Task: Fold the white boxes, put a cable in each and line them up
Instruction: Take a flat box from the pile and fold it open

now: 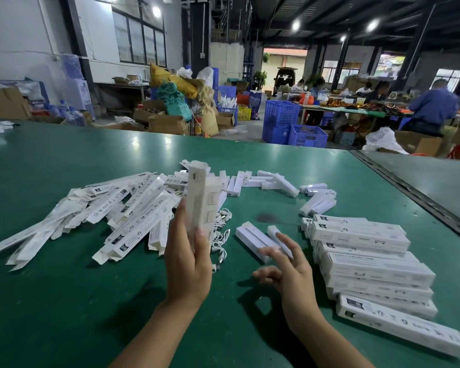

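My left hand (187, 257) grips a folded white box (203, 197) and holds it upright above the green table (64, 301). My right hand (290, 272) hovers open, fingers spread, just over two small white boxes (252, 239) lying on the table. Flat unfolded white boxes (122, 211) lie in a loose pile to the left. White cables (221, 235) lie tangled behind my left hand. A row of finished white boxes (369, 264) is lined up on the right, side by side.
Several small white boxes (274, 181) are scattered at the far middle of the table. A metal seam (409, 187) runs along the table's right side. Blue crates (295, 126), cardboard cartons and seated people fill the hall beyond.
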A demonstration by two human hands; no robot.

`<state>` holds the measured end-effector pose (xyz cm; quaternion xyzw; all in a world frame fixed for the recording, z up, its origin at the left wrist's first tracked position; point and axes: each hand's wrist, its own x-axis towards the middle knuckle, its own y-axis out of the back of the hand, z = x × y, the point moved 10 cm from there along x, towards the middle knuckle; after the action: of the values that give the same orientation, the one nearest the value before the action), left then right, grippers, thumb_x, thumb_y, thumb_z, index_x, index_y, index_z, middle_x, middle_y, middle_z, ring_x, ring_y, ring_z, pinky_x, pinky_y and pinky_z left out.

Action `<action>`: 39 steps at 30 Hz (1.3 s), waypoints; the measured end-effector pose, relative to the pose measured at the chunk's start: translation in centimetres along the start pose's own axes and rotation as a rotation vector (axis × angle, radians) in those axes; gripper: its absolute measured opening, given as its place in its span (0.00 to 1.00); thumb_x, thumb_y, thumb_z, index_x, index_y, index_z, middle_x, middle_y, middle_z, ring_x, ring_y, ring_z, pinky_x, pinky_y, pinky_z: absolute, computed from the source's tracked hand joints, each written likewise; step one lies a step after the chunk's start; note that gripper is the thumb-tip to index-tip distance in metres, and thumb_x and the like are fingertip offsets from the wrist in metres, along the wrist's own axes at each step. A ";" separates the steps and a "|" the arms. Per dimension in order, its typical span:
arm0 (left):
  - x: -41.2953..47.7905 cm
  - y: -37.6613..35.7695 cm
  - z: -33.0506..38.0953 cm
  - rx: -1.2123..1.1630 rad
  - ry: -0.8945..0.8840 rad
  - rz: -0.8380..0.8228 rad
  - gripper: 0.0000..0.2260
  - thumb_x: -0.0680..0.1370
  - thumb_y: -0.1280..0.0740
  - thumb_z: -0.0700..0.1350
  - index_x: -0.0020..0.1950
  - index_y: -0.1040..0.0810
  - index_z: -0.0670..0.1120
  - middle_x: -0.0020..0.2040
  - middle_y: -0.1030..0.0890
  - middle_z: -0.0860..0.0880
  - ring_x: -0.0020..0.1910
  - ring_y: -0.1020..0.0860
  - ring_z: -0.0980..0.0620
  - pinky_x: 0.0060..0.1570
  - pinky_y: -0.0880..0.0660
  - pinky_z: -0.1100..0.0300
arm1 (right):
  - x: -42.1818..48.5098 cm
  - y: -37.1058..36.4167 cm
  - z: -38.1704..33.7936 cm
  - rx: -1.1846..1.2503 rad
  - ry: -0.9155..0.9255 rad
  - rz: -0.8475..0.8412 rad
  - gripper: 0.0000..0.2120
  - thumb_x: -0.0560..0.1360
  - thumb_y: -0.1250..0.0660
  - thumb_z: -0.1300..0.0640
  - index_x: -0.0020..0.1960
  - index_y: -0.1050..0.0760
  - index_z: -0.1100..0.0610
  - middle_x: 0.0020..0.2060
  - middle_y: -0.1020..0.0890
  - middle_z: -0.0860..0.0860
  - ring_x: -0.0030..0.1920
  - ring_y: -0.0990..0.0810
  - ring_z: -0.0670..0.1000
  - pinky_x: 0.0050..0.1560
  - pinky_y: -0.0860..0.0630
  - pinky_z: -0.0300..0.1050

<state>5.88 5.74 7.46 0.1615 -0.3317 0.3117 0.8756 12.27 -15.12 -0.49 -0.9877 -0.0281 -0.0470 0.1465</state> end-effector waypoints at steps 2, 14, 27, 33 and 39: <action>-0.1 -0.5 -1.0 -0.049 0.123 -0.021 0.28 0.79 0.39 0.53 0.77 0.36 0.43 0.70 0.26 0.43 0.67 0.26 0.44 0.63 0.26 0.41 | -0.3 -0.8 -0.1 -0.061 0.006 -0.048 0.10 0.78 0.35 0.61 0.59 0.24 0.53 0.45 0.15 0.55 0.31 0.18 0.53 0.35 0.24 0.44; -2.5 -5.6 -5.2 -0.697 0.635 -0.184 0.19 0.72 0.32 0.52 0.59 0.25 0.44 0.51 0.14 0.45 0.45 0.14 0.45 0.42 0.20 0.61 | -2.4 -5.9 1.1 -0.446 0.025 -0.505 0.12 0.73 0.29 0.52 0.55 0.21 0.54 0.46 0.15 0.50 0.45 0.17 0.50 0.46 0.22 0.40; -3.9 -7.3 -5.8 -0.745 0.786 -0.361 0.15 0.80 0.43 0.54 0.64 0.27 0.52 0.56 0.16 0.41 0.46 0.16 0.45 0.38 0.20 0.54 | -1.3 -4.2 1.4 -0.173 -0.084 -0.362 0.17 0.74 0.33 0.51 0.61 0.28 0.53 0.40 0.15 0.59 0.36 0.17 0.58 0.35 0.21 0.47; -5.2 -8.2 -4.6 -0.501 0.584 -0.581 0.26 0.74 0.31 0.45 0.68 0.30 0.65 0.60 0.18 0.52 0.54 0.17 0.54 0.45 0.22 0.65 | -0.4 -2.8 1.2 0.138 -0.132 -0.240 0.16 0.76 0.38 0.49 0.62 0.22 0.51 0.49 0.17 0.63 0.41 0.18 0.58 0.38 0.21 0.50; -5.7 -8.9 -3.6 -0.440 0.458 -0.651 0.31 0.73 0.27 0.41 0.71 0.31 0.64 0.61 0.19 0.57 0.56 0.19 0.62 0.52 0.24 0.69 | -0.4 -3.1 2.0 0.172 -0.226 -0.286 0.19 0.78 0.41 0.44 0.59 0.19 0.51 0.50 0.17 0.64 0.48 0.17 0.60 0.51 0.21 0.53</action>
<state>10.11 -1.70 0.23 -0.0056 -0.1197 -0.0298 0.9924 11.80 -11.59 -1.59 -0.9565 -0.1884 0.0465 0.2180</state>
